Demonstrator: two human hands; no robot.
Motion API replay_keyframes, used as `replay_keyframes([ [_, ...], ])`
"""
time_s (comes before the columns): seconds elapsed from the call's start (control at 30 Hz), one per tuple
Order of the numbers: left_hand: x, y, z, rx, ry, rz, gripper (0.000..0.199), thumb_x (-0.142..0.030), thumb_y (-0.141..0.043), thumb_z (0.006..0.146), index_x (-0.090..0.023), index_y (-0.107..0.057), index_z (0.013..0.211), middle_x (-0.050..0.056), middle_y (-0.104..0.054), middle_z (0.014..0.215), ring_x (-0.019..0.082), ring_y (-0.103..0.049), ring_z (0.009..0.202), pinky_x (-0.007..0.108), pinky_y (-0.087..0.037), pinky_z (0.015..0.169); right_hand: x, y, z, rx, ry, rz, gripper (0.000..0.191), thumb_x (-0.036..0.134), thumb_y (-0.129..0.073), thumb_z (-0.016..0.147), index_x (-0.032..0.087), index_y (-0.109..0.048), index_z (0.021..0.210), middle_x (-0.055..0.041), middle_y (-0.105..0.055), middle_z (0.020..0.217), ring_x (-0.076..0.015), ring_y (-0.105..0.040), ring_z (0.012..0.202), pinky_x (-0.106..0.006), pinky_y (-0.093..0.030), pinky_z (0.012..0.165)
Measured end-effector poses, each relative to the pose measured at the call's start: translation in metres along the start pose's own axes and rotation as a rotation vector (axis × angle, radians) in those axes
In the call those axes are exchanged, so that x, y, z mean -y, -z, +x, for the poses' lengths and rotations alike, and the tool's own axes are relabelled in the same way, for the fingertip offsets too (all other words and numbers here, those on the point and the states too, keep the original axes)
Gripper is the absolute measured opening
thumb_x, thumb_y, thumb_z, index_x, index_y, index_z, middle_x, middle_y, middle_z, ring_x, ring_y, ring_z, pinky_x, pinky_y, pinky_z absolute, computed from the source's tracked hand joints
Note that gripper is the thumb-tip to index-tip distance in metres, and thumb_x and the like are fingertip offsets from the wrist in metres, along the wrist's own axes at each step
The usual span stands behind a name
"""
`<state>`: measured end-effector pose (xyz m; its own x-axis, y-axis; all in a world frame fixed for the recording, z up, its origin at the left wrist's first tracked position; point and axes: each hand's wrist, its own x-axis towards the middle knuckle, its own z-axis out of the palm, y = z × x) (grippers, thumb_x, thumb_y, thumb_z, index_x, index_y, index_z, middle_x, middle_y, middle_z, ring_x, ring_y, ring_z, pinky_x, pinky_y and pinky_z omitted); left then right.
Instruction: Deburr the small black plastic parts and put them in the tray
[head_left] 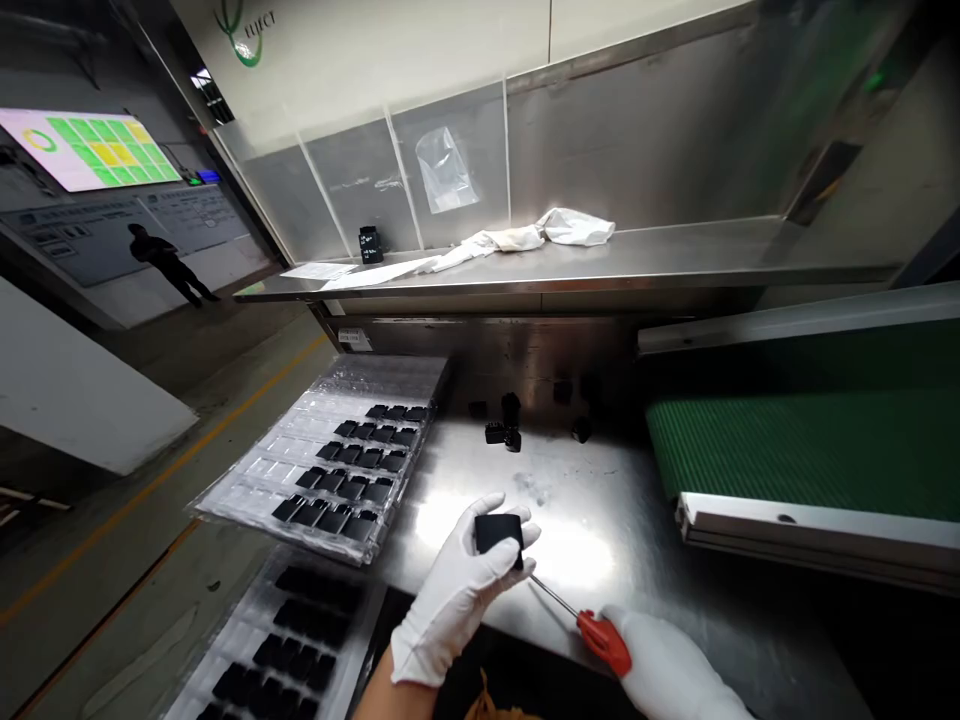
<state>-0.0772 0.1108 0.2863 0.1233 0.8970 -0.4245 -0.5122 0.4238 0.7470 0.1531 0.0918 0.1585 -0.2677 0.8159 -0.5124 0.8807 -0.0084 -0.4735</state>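
Note:
My left hand (469,575), in a white glove, is closed around a black box-shaped part (495,533) above the steel table. My right hand (652,650), gloved in white too, grips the red handle of a screwdriver (602,640). The thin metal shaft points up and left, toward the lower right side of the black part. Whether its tip touches the part is hidden by my left fingers. Beyond my hands, several small black pieces (502,430) lie on the steel table (450,470).
At left, a clear plastic tray (262,450) holds rows of black parts, with another tray (217,625) below it. A green conveyor belt (810,420) runs at right. Along the back, a steel shelf (675,250) bears white cloths (574,227) and a black block (370,245). A person (169,260) stands far left.

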Motion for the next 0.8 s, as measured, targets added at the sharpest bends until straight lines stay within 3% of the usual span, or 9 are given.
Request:
replay_keyframes([
  [0.13,-0.001,-0.011,-0.012,-0.024,0.001,-0.044,0.076,-0.011,-0.086,0.059,-0.024,-0.052,0.126,0.014,-0.06,0.13,0.031,-0.06,0.118,0.043,-0.049,0.102,-0.004,-0.002,0.01,-0.035,0.015,0.005,0.017,0.024,-0.046,0.084,0.026,-0.063,0.085,-0.0057,-0.073,0.08,-0.0251,-0.068,0.078,-0.032,-0.039,0.066],
  [0.27,-0.001,-0.011,-0.017,-0.009,-0.024,-0.069,0.074,-0.012,-0.087,0.057,-0.022,-0.055,0.124,0.012,-0.064,0.123,0.028,-0.062,0.116,0.035,-0.051,0.1,-0.004,-0.005,0.018,-0.057,0.011,-0.025,0.018,0.023,-0.045,0.084,0.025,-0.063,0.086,-0.0071,-0.072,0.081,-0.0257,-0.068,0.078,-0.032,-0.04,0.066],
  [0.37,-0.002,-0.008,-0.016,0.026,0.063,-0.009,0.059,-0.02,-0.081,0.068,-0.019,-0.057,0.121,0.014,-0.064,0.12,0.023,-0.069,0.095,0.027,-0.058,0.073,-0.003,-0.009,0.022,-0.072,0.005,-0.048,0.019,0.024,-0.046,0.085,0.024,-0.064,0.09,-0.0091,-0.072,0.082,-0.0264,-0.068,0.08,-0.032,-0.042,0.069],
  [0.47,0.0,-0.006,-0.012,0.022,0.087,0.018,0.052,-0.021,-0.079,0.069,-0.019,-0.059,0.117,0.012,-0.063,0.12,0.012,-0.067,0.066,0.017,-0.047,0.047,-0.003,-0.012,0.025,-0.086,-0.003,-0.064,0.02,0.023,-0.046,0.085,0.024,-0.064,0.092,-0.0096,-0.072,0.082,-0.0271,-0.068,0.081,-0.033,-0.043,0.071],
  [0.53,0.005,-0.005,-0.008,0.014,0.041,0.006,0.054,-0.015,-0.082,0.062,-0.02,-0.061,0.111,0.009,-0.063,0.117,0.01,-0.065,0.068,0.018,-0.048,0.054,-0.003,-0.012,0.026,-0.088,-0.006,-0.068,0.021,0.022,-0.045,0.085,0.024,-0.064,0.092,-0.0095,-0.072,0.082,-0.0272,-0.068,0.08,-0.033,-0.043,0.071],
  [0.63,0.015,-0.003,-0.003,0.003,-0.054,0.042,0.057,-0.007,-0.082,0.055,-0.019,-0.063,0.107,0.008,-0.064,0.114,0.016,-0.065,0.082,0.028,-0.053,0.079,-0.003,-0.011,0.026,-0.086,-0.004,-0.068,0.021,0.022,-0.044,0.086,0.024,-0.064,0.092,-0.0095,-0.072,0.081,-0.0271,-0.068,0.08,-0.033,-0.043,0.071],
  [0.8,0.026,0.003,0.004,-0.027,-0.157,0.164,0.043,-0.017,-0.08,0.061,-0.021,-0.065,0.1,0.011,-0.051,0.139,0.029,-0.056,0.117,0.042,-0.043,0.103,0.002,-0.008,0.026,-0.061,-0.023,-0.078,0.02,0.025,-0.045,0.087,0.024,-0.064,0.094,-0.0097,-0.072,0.082,-0.0264,-0.068,0.081,-0.032,-0.042,0.072],
])
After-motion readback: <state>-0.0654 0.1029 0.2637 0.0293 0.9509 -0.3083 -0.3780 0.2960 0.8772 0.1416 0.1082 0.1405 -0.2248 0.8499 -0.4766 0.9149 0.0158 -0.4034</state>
